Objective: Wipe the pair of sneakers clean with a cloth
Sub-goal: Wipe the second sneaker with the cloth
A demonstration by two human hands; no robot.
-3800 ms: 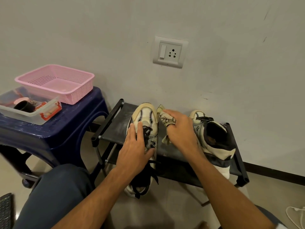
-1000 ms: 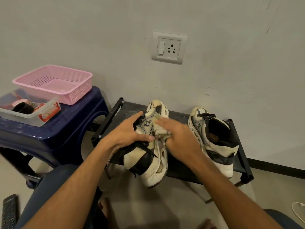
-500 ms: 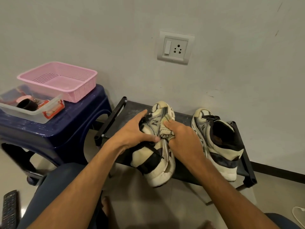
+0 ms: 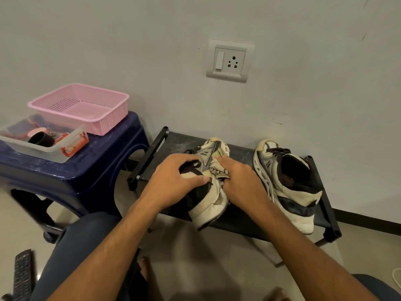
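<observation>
Pale grey wall (image 4: 130,40) fills the background, with a white switch-and-socket plate (image 4: 230,60) set into it above a low black rack (image 4: 240,152) that stands on the light floor. On the rack, towards its left end, lies the tilted sneaker (image 4: 213,205), a cream and grey shoe rolled onto its side with the toe pointing at the wall and the heel hanging past the front edge. The left hand (image 4: 173,181) grips it from the left, fingers curled over the black laces and collar, thumb laid across the tongue. The right hand (image 4: 240,181) is closed round a bunched, pale, patterned cloth (image 4: 218,169) and presses it against the side of the shoe near the logo, so the cloth sits between the two hands and touches the upper. The second sneaker (image 4: 286,185) stands upright near the right end of the rack, toe to the wall, heel at the front edge, just beside the right wrist but apart from it.

Left of the rack is a dark blue plastic stool (image 4: 104,166). On its top sit a pink perforated basket (image 4: 108,118) at the back edge and a clear tub (image 4: 50,151) at the left front, touching the basket; small items lie in the tub, too jumbled to name. A black remote control (image 4: 22,272) lies at the lower left corner of the view, beside a knee in dark trousers
</observation>
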